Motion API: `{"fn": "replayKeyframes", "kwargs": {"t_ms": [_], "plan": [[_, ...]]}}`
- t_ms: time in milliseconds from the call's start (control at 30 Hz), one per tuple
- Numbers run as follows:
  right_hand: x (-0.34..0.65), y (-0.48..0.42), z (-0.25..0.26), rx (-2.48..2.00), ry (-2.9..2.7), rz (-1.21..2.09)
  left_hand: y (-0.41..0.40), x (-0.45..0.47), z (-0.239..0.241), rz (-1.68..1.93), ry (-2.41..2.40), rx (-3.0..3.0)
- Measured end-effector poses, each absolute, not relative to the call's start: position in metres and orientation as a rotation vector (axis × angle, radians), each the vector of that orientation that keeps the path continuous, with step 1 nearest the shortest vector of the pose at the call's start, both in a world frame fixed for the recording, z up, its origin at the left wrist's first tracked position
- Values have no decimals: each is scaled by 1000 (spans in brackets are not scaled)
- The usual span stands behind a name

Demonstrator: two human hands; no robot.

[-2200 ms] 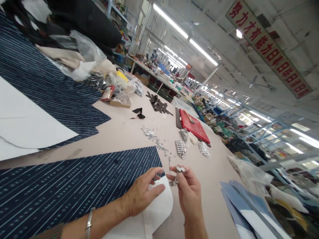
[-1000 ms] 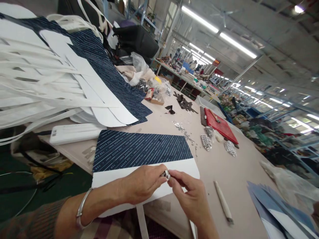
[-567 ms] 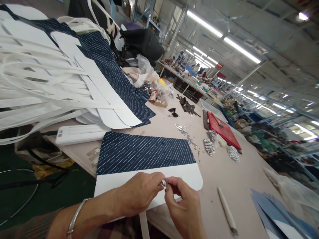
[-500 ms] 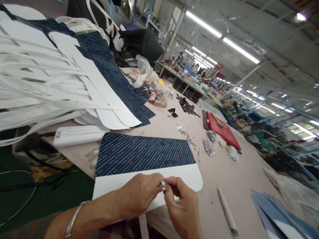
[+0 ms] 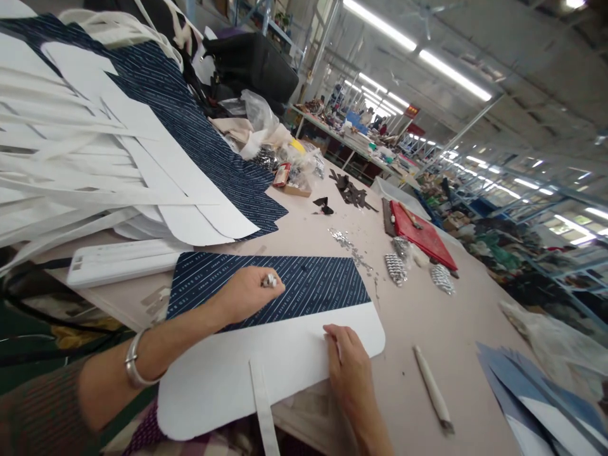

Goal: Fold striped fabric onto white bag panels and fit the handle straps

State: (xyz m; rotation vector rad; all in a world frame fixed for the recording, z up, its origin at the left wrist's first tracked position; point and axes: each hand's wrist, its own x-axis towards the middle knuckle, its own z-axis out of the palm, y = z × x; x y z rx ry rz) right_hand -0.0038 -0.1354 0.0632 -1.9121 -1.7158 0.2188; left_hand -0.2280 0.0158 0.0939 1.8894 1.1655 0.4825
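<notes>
Pale worktable (image 5: 304, 237); silvery pieces (image 5: 268, 280) within curled left fingers (image 5: 272, 292), right fingers (image 5: 342, 335) half-bent, contents unclear.

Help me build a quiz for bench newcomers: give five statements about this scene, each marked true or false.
1. The left hand holds small silvery hardware. True.
2. The right hand grips the pale stick. False: the right hand is over the white panel; the pale stick lies apart on the table.
3. A bracelet is on the left wrist. True.
4. The loose silvery bits sit in a box. False: the loose silvery bits lie scattered on the table.
5. A wooden-handled tool lies on the red slab. True.
</notes>
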Motion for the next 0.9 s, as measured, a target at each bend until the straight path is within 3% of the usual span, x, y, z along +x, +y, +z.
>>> {"fn": "replayKeyframes", "kwargs": {"t_ms": [100, 267, 900], "plan": [[7, -147, 60, -1933, -2007, -13, 49, -225, 88, 471, 1339, 2044], [22, -185, 64, -2050, -2081, -134, 81, -221, 75, 291, 1503, 2211], [35, -238, 54, -2267, -1729, 17, 91, -205, 83, -69, 1343, 2335]]}}
